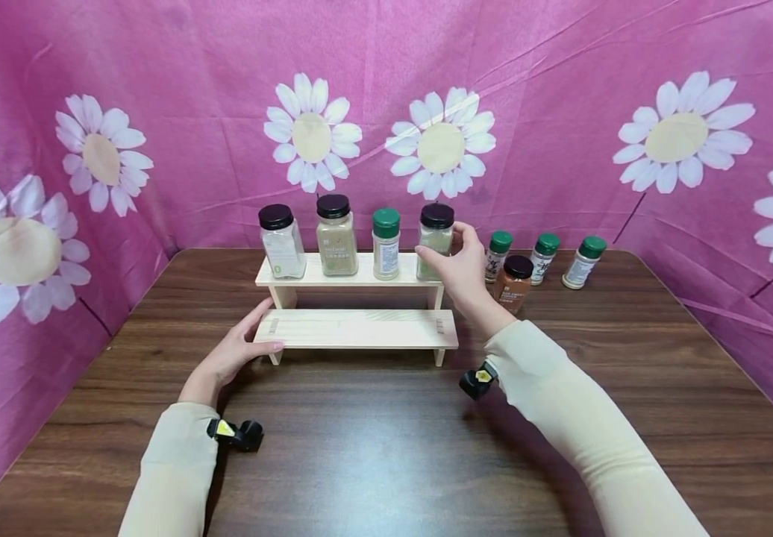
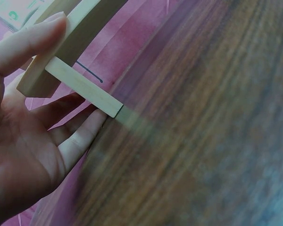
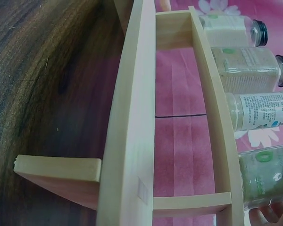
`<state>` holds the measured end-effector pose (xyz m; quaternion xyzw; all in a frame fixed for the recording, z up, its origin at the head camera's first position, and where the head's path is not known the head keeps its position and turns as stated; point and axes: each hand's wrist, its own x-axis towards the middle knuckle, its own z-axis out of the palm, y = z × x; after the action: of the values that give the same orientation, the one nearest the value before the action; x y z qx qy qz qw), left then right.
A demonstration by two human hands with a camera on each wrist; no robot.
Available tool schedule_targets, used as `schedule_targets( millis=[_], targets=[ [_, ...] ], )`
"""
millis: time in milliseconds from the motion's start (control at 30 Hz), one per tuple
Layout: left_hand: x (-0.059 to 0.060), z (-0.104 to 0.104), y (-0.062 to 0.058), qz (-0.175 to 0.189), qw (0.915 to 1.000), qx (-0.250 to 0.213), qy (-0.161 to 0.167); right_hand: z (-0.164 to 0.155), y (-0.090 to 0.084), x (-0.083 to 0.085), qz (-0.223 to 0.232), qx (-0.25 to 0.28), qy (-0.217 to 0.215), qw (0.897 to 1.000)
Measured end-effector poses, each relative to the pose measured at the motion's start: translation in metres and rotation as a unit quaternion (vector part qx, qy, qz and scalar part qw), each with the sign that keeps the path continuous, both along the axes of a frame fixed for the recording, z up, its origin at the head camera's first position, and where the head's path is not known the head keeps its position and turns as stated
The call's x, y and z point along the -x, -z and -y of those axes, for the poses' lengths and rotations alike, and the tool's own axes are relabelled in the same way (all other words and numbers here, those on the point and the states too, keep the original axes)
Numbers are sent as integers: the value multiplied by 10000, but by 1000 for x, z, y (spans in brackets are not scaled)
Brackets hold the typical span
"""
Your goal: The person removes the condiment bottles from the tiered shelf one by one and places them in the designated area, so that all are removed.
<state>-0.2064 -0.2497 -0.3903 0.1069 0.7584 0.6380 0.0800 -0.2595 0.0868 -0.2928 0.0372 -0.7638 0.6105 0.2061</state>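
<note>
A two-tier pale wooden rack (image 1: 356, 329) stands on the table. My left hand (image 1: 237, 353) grips the left end of its lower shelf; the left wrist view shows the thumb (image 2: 42, 40) on the shelf board and fingers beneath, by the leg. At the upper shelf's right end my right hand (image 1: 462, 268) holds a black-capped square jar (image 1: 435, 237) of green contents between thumb and fingers. Left of it on that shelf stand a green-capped jar (image 1: 386, 245), a black-capped jar (image 1: 336, 237) of tan powder and a black-capped jar (image 1: 282, 242) of pale contents.
Right of the rack, a black-capped jar (image 1: 513, 285) of red-orange powder stands on the brown wooden table (image 1: 360, 455). Green-capped jars stand around it: one close behind (image 1: 497, 257), one further right (image 1: 544, 257) and one rightmost (image 1: 583, 262). A pink daisy-print cloth (image 1: 548, 97) hangs behind.
</note>
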Motion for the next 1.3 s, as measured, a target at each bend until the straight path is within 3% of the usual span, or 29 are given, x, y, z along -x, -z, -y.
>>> schedule_targets(
  millis=[767, 1033, 1300],
  targets=[
    [0, 1, -2, -8, 10000, 26, -18, -19, -20, -5, -264, -94, -443, 9986],
    [0, -1, -1, 2, 10000, -33, 14, -43, -31, -7, -329, -435, -94, 9985],
    [0, 1, -1, 28, 10000, 10, -23, -70, -44, -11, -236, -404, 215, 9987]
  ],
)
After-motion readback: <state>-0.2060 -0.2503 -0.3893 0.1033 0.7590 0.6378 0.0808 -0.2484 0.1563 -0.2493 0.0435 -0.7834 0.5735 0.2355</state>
